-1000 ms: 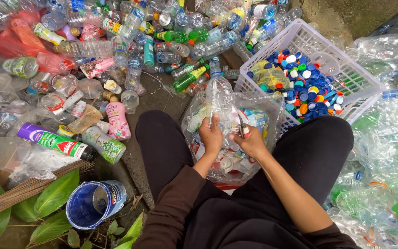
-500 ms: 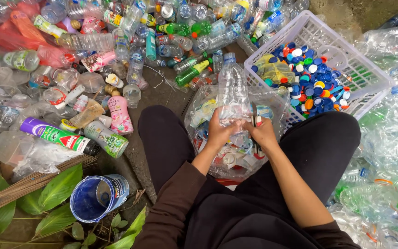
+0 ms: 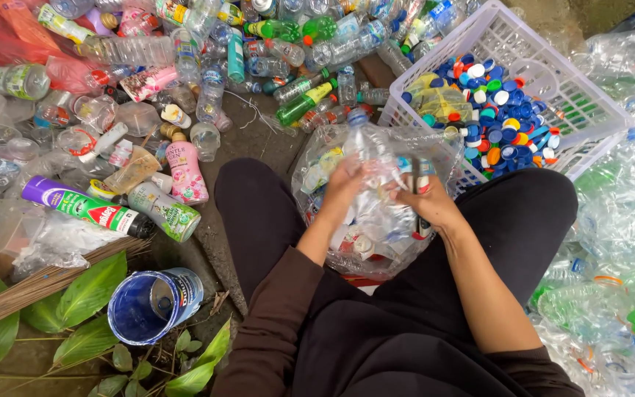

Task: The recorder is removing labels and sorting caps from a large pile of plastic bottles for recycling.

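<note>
Frame centre: your left hand (image 3: 345, 185) & right hand (image 3: 429, 206) both grip the clear bottle (image 3: 371, 158). Prob light, crushable, slick; hold mid-body.

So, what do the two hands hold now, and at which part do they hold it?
Both hold one clear plastic bottle above a clear bag. The left hand grips its body from the left side; the right hand holds the lower body, with a thin dark tool, kind unclear.

Dark brown long sleeves pushed up forearms; black trousers; bare left hand (image 3: 345, 185), right hand (image 3: 431, 206).
</note>
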